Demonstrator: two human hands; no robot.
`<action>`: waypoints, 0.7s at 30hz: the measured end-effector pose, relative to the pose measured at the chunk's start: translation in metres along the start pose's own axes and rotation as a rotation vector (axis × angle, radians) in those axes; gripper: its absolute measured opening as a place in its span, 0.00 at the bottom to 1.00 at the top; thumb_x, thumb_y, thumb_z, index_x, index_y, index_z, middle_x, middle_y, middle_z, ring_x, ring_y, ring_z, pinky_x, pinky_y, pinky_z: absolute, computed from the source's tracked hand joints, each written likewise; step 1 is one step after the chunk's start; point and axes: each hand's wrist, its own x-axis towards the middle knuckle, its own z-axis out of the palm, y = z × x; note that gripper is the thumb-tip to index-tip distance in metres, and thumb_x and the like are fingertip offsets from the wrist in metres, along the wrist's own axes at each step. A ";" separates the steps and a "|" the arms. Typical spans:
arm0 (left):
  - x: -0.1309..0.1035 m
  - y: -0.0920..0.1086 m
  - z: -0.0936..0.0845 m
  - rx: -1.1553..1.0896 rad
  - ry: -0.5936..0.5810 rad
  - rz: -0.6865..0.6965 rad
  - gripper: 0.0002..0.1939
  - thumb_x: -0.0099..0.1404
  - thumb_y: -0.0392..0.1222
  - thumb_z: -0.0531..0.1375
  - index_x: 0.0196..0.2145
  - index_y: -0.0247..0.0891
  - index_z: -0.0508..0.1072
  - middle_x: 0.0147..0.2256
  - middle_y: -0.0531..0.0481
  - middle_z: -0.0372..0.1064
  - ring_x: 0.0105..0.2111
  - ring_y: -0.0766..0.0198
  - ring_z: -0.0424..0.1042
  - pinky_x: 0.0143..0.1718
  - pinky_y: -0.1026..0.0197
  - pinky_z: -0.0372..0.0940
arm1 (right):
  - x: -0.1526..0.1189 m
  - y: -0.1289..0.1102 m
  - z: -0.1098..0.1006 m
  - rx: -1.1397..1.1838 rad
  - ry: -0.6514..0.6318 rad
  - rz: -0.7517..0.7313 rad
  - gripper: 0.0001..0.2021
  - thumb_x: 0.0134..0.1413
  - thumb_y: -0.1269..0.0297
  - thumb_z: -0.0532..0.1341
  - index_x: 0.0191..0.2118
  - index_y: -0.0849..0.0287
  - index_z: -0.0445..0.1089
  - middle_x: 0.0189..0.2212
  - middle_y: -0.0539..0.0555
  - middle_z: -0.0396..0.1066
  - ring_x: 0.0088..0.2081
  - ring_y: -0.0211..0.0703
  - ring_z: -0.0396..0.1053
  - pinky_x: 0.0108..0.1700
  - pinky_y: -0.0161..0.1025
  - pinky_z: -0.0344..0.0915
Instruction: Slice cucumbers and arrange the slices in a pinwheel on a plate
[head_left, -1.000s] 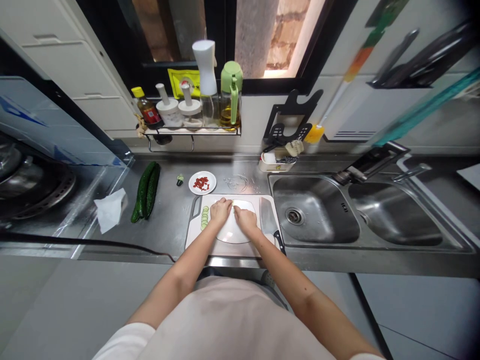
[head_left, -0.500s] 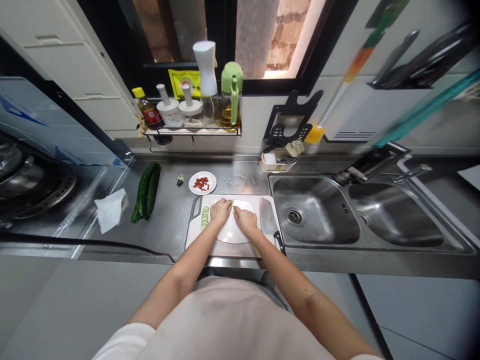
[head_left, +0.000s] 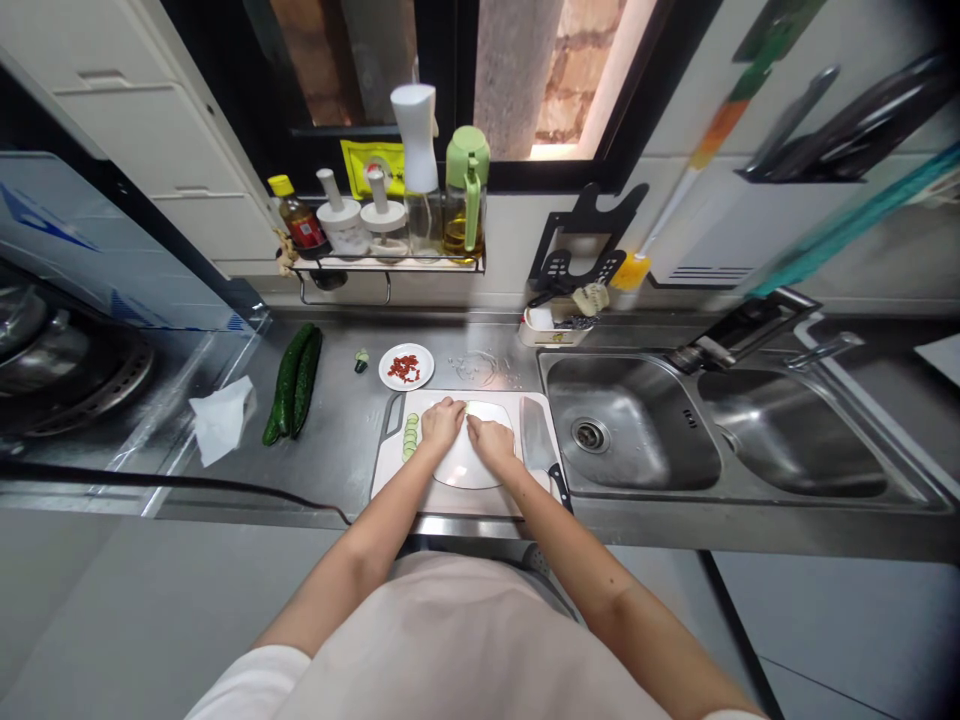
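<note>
Over the white plate (head_left: 469, 470), my left hand (head_left: 442, 424) and my right hand (head_left: 491, 440) nearly meet, their fingers closed in a pinch. Between the fingertips, at the plate's far edge, shows a small pale green cucumber slice (head_left: 467, 408); the fingers hide most of it. Under the plate lies a light cutting board (head_left: 390, 475). A short row of cucumber slices (head_left: 409, 437) rests on the board, left of my left hand. To the right of the plate lies a broad-bladed knife (head_left: 537, 435) with a black handle.
Behind the board stands a small white dish of chopped red pieces (head_left: 406, 368), beside cucumber ends (head_left: 361, 360). Whole cucumbers (head_left: 294, 385) and a white tissue (head_left: 223, 420) lie to the left. A double sink (head_left: 630, 430) is on the right. Bottles fill a wall rack (head_left: 390, 264).
Both hands stay almost in place over the plate, with only a slight shift at the fingertips. The whole view has moved a little.
</note>
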 end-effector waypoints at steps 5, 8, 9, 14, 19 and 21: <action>0.001 0.000 0.000 -0.011 -0.011 -0.007 0.17 0.70 0.47 0.48 0.50 0.49 0.72 0.44 0.48 0.69 0.42 0.61 0.69 0.40 0.61 0.60 | 0.000 0.000 -0.002 0.005 -0.005 0.003 0.21 0.67 0.58 0.42 0.61 0.49 0.58 0.41 0.58 0.74 0.42 0.46 0.72 0.42 0.38 0.59; 0.000 0.000 -0.001 -0.022 -0.022 -0.015 0.17 0.70 0.47 0.48 0.50 0.49 0.72 0.45 0.47 0.69 0.42 0.60 0.69 0.41 0.61 0.60 | 0.000 0.001 -0.003 0.005 -0.011 -0.002 0.20 0.67 0.57 0.42 0.59 0.49 0.60 0.41 0.57 0.74 0.42 0.46 0.72 0.42 0.38 0.60; 0.000 0.000 -0.001 -0.026 -0.024 -0.015 0.17 0.70 0.47 0.48 0.50 0.49 0.72 0.45 0.47 0.69 0.42 0.60 0.69 0.41 0.61 0.60 | 0.000 0.001 -0.003 0.006 -0.011 -0.003 0.20 0.67 0.58 0.42 0.59 0.49 0.61 0.40 0.58 0.75 0.42 0.46 0.72 0.42 0.38 0.60; -0.001 0.003 -0.006 -0.065 -0.021 -0.031 0.16 0.69 0.47 0.49 0.49 0.48 0.73 0.45 0.47 0.70 0.42 0.60 0.69 0.41 0.61 0.60 | -0.002 0.000 -0.006 0.034 0.003 0.015 0.20 0.67 0.58 0.43 0.60 0.49 0.60 0.42 0.58 0.74 0.43 0.46 0.72 0.42 0.38 0.60; -0.009 0.002 -0.016 -0.210 0.070 -0.177 0.15 0.68 0.47 0.52 0.47 0.46 0.74 0.44 0.48 0.72 0.42 0.62 0.70 0.42 0.63 0.60 | -0.012 0.007 -0.010 0.120 0.067 0.098 0.23 0.66 0.55 0.43 0.63 0.51 0.56 0.44 0.59 0.74 0.45 0.47 0.71 0.44 0.38 0.60; -0.016 -0.005 -0.020 -0.293 0.146 -0.236 0.15 0.68 0.47 0.52 0.46 0.44 0.75 0.43 0.49 0.73 0.41 0.63 0.70 0.43 0.63 0.61 | -0.019 0.014 -0.009 0.171 0.092 0.119 0.23 0.66 0.55 0.44 0.62 0.53 0.58 0.44 0.59 0.74 0.45 0.46 0.71 0.45 0.38 0.60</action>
